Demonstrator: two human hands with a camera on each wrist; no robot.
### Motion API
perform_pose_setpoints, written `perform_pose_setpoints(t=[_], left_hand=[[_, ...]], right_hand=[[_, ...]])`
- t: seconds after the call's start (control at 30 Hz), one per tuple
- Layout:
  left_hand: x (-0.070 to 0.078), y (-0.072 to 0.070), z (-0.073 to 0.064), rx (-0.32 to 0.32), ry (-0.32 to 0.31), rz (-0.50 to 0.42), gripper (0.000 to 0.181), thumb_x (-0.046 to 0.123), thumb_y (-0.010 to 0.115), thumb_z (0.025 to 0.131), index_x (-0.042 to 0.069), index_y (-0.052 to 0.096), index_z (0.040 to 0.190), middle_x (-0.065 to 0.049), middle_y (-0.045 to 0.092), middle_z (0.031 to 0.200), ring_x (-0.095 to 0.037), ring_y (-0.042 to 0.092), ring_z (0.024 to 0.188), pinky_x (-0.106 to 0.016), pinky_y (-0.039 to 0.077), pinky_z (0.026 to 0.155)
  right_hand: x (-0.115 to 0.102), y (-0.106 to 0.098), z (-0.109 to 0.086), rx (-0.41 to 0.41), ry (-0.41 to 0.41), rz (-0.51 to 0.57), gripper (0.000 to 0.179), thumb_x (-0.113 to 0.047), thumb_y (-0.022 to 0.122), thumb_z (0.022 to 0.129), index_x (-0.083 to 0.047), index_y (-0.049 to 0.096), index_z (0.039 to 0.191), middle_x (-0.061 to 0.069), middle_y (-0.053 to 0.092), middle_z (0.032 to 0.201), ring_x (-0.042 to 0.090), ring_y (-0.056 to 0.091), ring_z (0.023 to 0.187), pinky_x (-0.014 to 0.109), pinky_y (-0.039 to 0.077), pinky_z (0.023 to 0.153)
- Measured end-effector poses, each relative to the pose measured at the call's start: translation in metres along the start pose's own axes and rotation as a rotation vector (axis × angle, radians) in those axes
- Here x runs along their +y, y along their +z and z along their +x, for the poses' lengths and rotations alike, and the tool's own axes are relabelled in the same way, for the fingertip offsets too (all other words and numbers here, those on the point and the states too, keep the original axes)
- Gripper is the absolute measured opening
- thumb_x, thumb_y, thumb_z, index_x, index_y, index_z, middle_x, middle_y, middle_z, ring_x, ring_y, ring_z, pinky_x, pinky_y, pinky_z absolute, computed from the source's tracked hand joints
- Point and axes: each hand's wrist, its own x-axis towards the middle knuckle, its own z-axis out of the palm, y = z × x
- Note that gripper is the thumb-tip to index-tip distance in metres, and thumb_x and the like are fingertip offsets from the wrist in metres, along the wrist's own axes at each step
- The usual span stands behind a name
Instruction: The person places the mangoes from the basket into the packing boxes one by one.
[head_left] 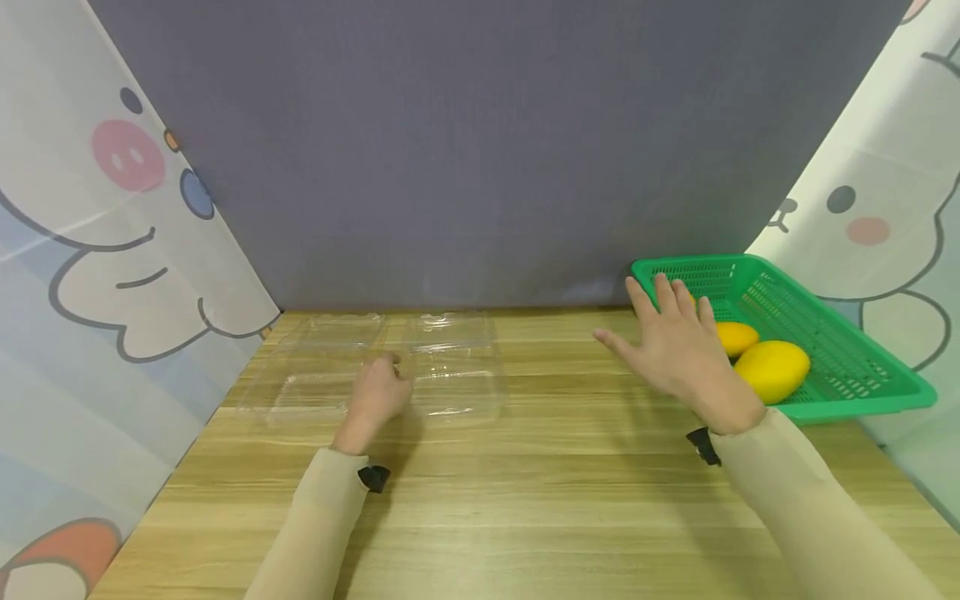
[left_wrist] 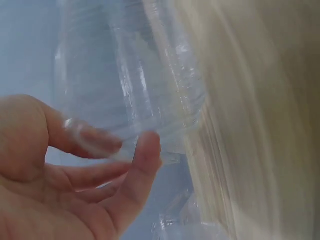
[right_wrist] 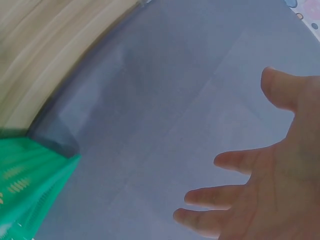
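Clear container [head_left: 390, 367]: a see-through plastic clamshell box lying opened flat on the wooden table [head_left: 525, 500], its two shallow halves side by side; ribbed walls and rounded corners show in the left wrist view [left_wrist: 150, 90], glinting where light hits the folds.
Left hand [head_left: 382, 396]: its fingers are curled at the middle of the container, where the halves join; in the left wrist view the thumb [left_wrist: 142, 165] and a finger [left_wrist: 85, 137] pinch a thin clear edge between them.
Container relative to the fingers: it spreads out to both sides of the left fingertips and beyond them toward the grey backdrop [head_left: 480, 142]; it is well apart from the right hand.
Right hand [head_left: 678, 350]: fingers spread wide and straight, holding nothing, palm down; whether it touches anything cannot be told. The right wrist view [right_wrist: 260, 200] shows the same splayed fingers against the backdrop.
Green basket [head_left: 862, 358]: a perforated plastic tray with a lattice wall, just beyond and to the outer side of the right fingertips; its corner shows in the right wrist view [right_wrist: 30, 185].
Mangoes: two smooth yellow oval fruits in the basket, the larger [head_left: 772, 369] beside the back of the right hand, the smaller [head_left: 735, 337] partly hidden behind the fingers.
Table surface: pale wood grain in long stripes.
Sleeves: beige, soft fabric, each with a black strap at the wrist.
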Motion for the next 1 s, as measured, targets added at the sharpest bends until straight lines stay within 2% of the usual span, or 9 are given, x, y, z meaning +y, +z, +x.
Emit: perform_pose_setpoints(t=[0.07, 0.1, 0.23, 0.33, 0.63, 0.83, 1.0], left_hand=[[-0.001, 0.0, 0.0, -0.012, 0.001, -0.002, 0.054, 0.003, 0.056, 0.086, -0.012, 0.051, 0.138, -0.025, 0.069, 0.108, -0.029, 0.063, 0.082, -0.045, 0.056, 0.076], [-0.001, -0.001, 0.0, -0.017, 0.002, -0.003, 0.054, 0.003, 0.056, 0.086, -0.011, 0.051, 0.138, -0.025, 0.068, 0.113, -0.028, 0.063, 0.084, -0.043, 0.055, 0.078], [-0.002, -0.001, 0.0, -0.064, -0.015, -0.061, 0.06, -0.002, 0.051, 0.083, -0.011, 0.047, 0.142, -0.024, 0.07, 0.103, -0.016, 0.05, 0.057, -0.028, 0.046, 0.053], [-0.002, -0.002, 0.0, -0.079, -0.02, -0.082, 0.063, -0.004, 0.051, 0.081, -0.011, 0.045, 0.143, -0.023, 0.069, 0.101, -0.012, 0.044, 0.049, -0.024, 0.041, 0.046], [-0.003, -0.001, 0.002, -0.105, -0.04, -0.093, 0.064, -0.002, 0.052, 0.082, -0.008, 0.043, 0.145, -0.024, 0.064, 0.114, -0.019, 0.058, 0.065, -0.027, 0.048, 0.054], [-0.003, 0.0, 0.002, -0.132, -0.045, -0.11, 0.061, 0.003, 0.055, 0.088, -0.007, 0.041, 0.147, -0.023, 0.064, 0.115, -0.021, 0.059, 0.071, -0.029, 0.049, 0.057], [-0.002, 0.001, 0.002, -0.136, -0.04, -0.123, 0.061, 0.002, 0.054, 0.088, -0.006, 0.04, 0.147, -0.024, 0.064, 0.117, -0.02, 0.058, 0.068, -0.029, 0.048, 0.056]], right_hand=[[0.003, -0.003, 0.001, -0.001, 0.004, -0.002, 0.102, -0.077, 0.033, 0.095, -0.006, 0.009, 0.163, 0.037, 0.003, 0.162, 0.059, 0.003, 0.147, 0.075, 0.001, 0.115], [0.005, -0.004, 0.001, 0.001, 0.006, -0.002, 0.102, -0.078, 0.033, 0.095, -0.006, 0.009, 0.163, 0.037, 0.003, 0.162, 0.059, 0.004, 0.146, 0.075, 0.001, 0.115], [0.01, -0.01, 0.003, 0.009, 0.006, -0.005, 0.102, -0.078, 0.034, 0.095, -0.006, 0.011, 0.163, 0.039, 0.006, 0.16, 0.061, 0.006, 0.145, 0.075, 0.003, 0.115], [0.016, -0.013, 0.004, 0.011, 0.011, -0.011, 0.102, -0.077, 0.035, 0.095, -0.005, 0.012, 0.163, 0.04, 0.008, 0.159, 0.062, 0.008, 0.144, 0.075, 0.005, 0.115], [0.035, -0.024, 0.005, -0.018, 0.051, -0.017, 0.105, -0.077, 0.033, 0.095, -0.001, 0.009, 0.162, 0.042, 0.007, 0.158, 0.064, 0.007, 0.142, 0.077, 0.006, 0.112], [0.047, -0.026, 0.003, -0.011, 0.059, -0.002, 0.103, -0.075, 0.035, 0.096, 0.0, 0.01, 0.162, 0.042, 0.009, 0.158, 0.064, 0.008, 0.142, 0.078, 0.007, 0.111], [0.06, -0.025, 0.002, 0.0, 0.063, -0.001, 0.102, -0.074, 0.036, 0.097, 0.003, 0.012, 0.16, 0.044, 0.012, 0.155, 0.065, 0.012, 0.139, 0.078, 0.01, 0.11]])
